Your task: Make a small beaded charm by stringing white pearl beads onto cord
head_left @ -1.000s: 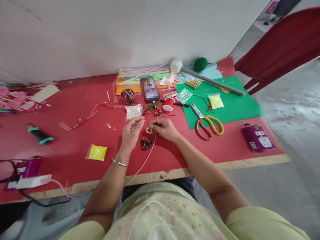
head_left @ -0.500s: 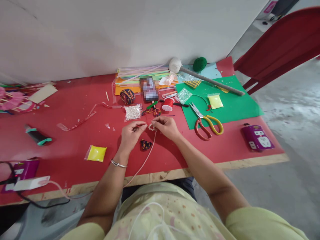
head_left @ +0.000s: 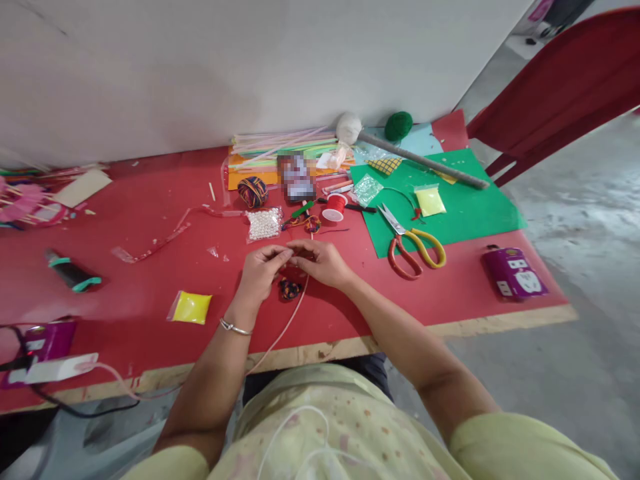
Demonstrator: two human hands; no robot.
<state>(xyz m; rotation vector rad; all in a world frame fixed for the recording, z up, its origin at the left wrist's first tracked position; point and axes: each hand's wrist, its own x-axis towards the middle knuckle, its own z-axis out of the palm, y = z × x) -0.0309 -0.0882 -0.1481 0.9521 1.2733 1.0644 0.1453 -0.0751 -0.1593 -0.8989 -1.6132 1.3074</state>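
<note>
My left hand (head_left: pixel 261 272) is closed in a pinch, its fingertips meeting those of my right hand (head_left: pixel 323 263) above the red table. What the left fingers hold is hidden. My right hand is also pinched; the small ring of pearl beads at its fingertips a moment ago is now mostly covered by the fingers. Just below the hands lies a dark multicoloured yarn bundle (head_left: pixel 289 289). A pale pink cord (head_left: pixel 286 327) runs from under the hands toward the table's front edge. Beyond them are a bag of pearl beads (head_left: pixel 264 224) and a red thread spool (head_left: pixel 335 207).
Scissors (head_left: pixel 412 243) with red and yellow handles lie right, partly on a green sheet (head_left: pixel 465 213). A yellow packet (head_left: pixel 192 308) and a black-and-teal cutter (head_left: pixel 74 272) lie left. A multicoloured yarn ball (head_left: pixel 253 192) and a phone (head_left: pixel 297 177) sit behind. A purple box (head_left: pixel 515 272) stands far right.
My hands have come together, the right one shifting left until the fingertips meet. The bead ring, visible between them before, is now covered by the fingers.
</note>
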